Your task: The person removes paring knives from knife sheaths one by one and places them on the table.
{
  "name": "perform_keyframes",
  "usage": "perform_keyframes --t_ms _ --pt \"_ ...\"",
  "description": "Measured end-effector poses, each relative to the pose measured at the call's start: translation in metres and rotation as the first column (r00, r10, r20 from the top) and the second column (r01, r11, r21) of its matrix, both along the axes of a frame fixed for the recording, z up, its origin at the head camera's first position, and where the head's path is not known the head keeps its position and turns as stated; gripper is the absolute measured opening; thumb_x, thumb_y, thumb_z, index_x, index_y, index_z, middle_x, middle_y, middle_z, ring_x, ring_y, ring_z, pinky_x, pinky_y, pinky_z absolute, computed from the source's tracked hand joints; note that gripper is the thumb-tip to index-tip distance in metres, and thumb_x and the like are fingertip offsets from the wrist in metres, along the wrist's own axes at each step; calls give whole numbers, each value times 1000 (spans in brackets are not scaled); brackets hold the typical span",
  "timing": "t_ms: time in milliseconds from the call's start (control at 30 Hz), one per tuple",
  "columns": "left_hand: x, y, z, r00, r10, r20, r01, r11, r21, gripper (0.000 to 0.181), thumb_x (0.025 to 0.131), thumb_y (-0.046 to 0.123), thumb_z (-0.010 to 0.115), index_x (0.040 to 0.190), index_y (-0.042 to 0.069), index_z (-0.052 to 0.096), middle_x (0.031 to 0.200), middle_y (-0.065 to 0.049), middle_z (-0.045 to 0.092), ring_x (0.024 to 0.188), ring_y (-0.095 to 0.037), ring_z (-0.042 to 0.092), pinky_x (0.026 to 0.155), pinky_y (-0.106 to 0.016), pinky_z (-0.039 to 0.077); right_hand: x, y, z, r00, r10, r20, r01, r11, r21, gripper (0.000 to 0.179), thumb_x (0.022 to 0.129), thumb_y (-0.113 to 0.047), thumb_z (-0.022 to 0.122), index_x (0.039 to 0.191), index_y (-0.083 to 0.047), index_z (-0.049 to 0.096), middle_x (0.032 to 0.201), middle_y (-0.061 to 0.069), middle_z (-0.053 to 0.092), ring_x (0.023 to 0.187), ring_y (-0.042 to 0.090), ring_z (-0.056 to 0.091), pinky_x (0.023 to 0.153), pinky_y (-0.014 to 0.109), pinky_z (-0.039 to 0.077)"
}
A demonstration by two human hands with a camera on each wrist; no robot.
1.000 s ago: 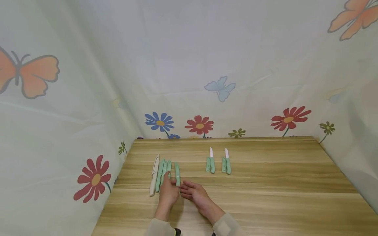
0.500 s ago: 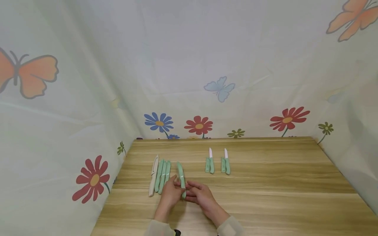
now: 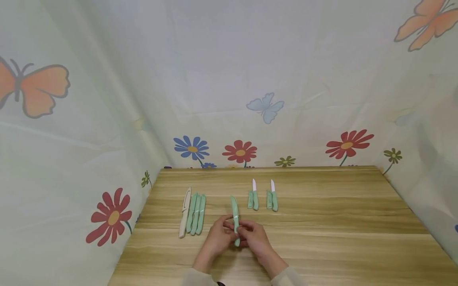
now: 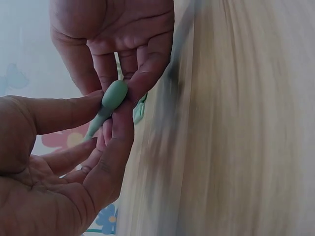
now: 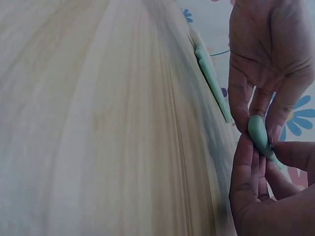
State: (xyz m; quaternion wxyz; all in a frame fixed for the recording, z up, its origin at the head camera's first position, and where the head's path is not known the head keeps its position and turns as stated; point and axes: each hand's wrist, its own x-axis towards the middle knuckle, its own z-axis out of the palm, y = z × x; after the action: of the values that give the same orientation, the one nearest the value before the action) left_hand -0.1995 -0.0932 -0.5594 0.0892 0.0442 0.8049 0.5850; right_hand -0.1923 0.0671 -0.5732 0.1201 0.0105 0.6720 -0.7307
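A green paring knife [image 3: 235, 212], its blade covered by a green sheath, stands tilted between my hands above the table. My left hand [image 3: 219, 237] pinches the handle between thumb and fingers. From the other side, my right hand [image 3: 255, 238] also grips the handle with thumb and fingertips. The handle's rounded end [image 4: 114, 93] shows close up in the left wrist view, with fingers of both hands on it. In the right wrist view the same handle [image 5: 258, 132] sits between the fingertips, its far part hidden behind them.
To the left lie a cream knife [image 3: 184, 214] and three green sheathed knives [image 3: 201, 214], side by side on the wooden table [image 3: 322, 230]. Farther back, two bare-bladed knives [image 3: 255, 200] lie beside their sheaths [image 3: 269, 200]. A patterned curtain [image 3: 214, 79] encloses the table.
The left hand has picked up a green knife from beside the row on the left and brought it rightward. The right hand, earlier apart from it, now grips its handle too.
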Motion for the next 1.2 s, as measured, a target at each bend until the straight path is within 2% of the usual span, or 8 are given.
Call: perform_keyframes --t_ms 233,467,800,900,1200 --pt "2 15 2 999 -42 5 42 999 0 70 83 -5 76 148 3 50 105 -12 64 83 -17 66 66 -29 59 3 15 6 997 -70 19 70 997 34 39 96 -8 70 129 9 60 98 10 69 76 15 67 68 34 64" --pt "6 30 -1 998 -51 -30 51 999 1 70 82 -7 75 146 6 53 101 -11 65 80 -16 69 63 -26 59 9 26 8 993 -117 20 116 991 69 36 95 -6 70 128 8 62 98 12 69 74 17 68 65 36 63" --pt "11 55 -1 996 -75 -39 75 997 10 69 84 -8 74 148 8 53 97 -5 65 77 -10 68 60 -23 58 17 45 18 980 -197 21 192 971 142 31 94 -1 69 124 6 64 94 12 67 71 18 66 60 33 61" --pt "13 60 -1 995 -84 -51 83 996 -8 69 82 -9 73 147 6 53 97 -4 65 77 -10 68 59 -22 56 20 49 19 978 -208 22 201 966 161 31 94 0 69 124 6 62 93 11 66 71 17 66 60 33 61" --pt "19 71 -1 996 -88 -30 88 996 -16 69 83 -9 72 147 8 54 98 -1 64 78 -6 67 62 -21 56 27 57 19 976 -218 24 211 963 170 32 95 1 67 126 7 60 92 12 66 73 18 66 62 36 62"
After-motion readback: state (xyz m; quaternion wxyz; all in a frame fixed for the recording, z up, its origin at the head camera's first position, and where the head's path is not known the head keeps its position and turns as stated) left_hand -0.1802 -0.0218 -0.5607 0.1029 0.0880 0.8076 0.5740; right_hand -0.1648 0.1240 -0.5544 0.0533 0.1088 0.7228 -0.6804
